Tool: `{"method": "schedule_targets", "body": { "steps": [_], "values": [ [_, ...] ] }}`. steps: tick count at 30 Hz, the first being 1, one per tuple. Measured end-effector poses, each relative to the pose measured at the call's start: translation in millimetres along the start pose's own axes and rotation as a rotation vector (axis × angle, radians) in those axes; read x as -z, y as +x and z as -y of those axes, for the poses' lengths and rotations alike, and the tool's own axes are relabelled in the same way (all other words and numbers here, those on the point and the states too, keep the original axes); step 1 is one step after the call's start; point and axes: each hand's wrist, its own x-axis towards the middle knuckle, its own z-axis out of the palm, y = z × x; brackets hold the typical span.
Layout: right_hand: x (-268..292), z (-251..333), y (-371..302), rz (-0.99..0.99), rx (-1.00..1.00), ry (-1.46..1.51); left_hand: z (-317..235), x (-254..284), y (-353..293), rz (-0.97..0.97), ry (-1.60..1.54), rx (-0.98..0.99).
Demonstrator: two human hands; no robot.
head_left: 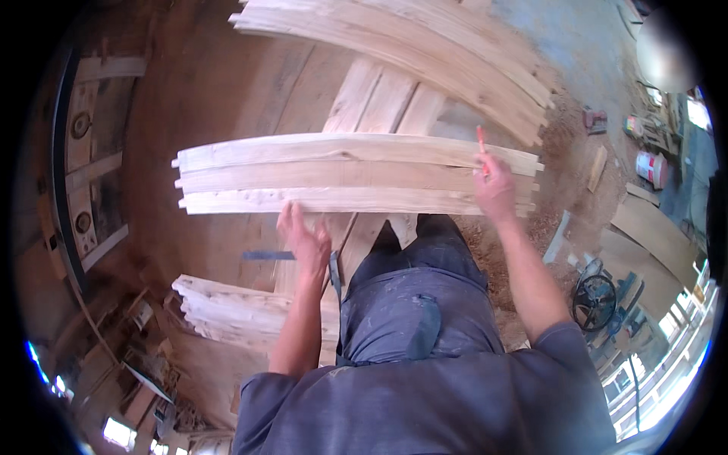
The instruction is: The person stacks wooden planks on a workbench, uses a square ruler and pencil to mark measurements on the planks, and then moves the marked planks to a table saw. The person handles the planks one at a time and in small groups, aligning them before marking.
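Three pale wooden pieces (341, 174) with small tenons at their ends lie side by side across the bench boards in front of me. My right hand (497, 186) is closed round a slim orange pencil (481, 141), above the right end of these pieces. Its upper end points away from me. At the near edge of the closest piece is my left hand (305, 239), fingers partly spread, fingertips touching or almost touching the wood. A dark flat metal strip (265, 255) passes behind my left wrist; whether it joins the dark upright strip (335, 274) beside it is hidden.
More long wooden pieces (409, 57) are stacked beyond. Another batch (227, 307) lies at the near left. Sawdust and shavings cover the floor on the right, with a red power tool (595, 120), a white-and-red bucket (652, 169) and a dark wheeled machine (594, 301).
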Motion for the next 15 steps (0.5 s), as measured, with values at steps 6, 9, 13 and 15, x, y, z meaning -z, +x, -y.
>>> {"method": "schedule_targets", "body": {
  "steps": [6,9,13,15],
  "values": [
    [44.6,-68.1,-32.7,-0.180,-0.156,0.021,11.1,-14.3,-70.5,0.051,0.039,0.144],
    [65.9,-143.8,-39.1,-0.345,-0.418,0.255,-20.5,-14.7,-89.5,0.093,-0.001,0.263],
    [76.9,-228.0,-16.1,-0.294,-0.607,0.574,-61.7,-32.6,-112.1,0.156,-0.256,0.527],
    [74.1,-252.9,1.2,-0.204,-0.600,0.790,-97.9,-40.7,-117.7,0.237,-0.311,0.572]
  ]
}}
